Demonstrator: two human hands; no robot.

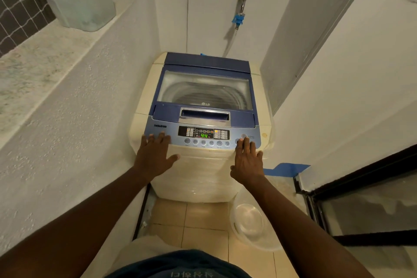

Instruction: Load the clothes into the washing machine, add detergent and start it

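My right fingertips (244, 142) rest on the buttons at the right end of the control panel (204, 135), just below the round power button (244, 136). That right hand (247, 162) is flat and spread, grasping nothing. My left fingertips (155, 136) touch the left end of the same panel, under the printed brand word, and my left hand (153, 158) lies open against the machine's cream front, thumb splayed toward the middle, also holding nothing.

Between my hands the display (204, 135) glows green with 44. The washing machine (200, 119) stands in a narrow alcove against the back wall, its blue lid (206, 88) shut; through the clear window I see the drum, but cannot tell whether clothes are inside. A tap (242, 4) with a blue fitting hangs on the wall behind. A clear plastic bowl (250, 223) sits on the tiled floor by my right forearm.
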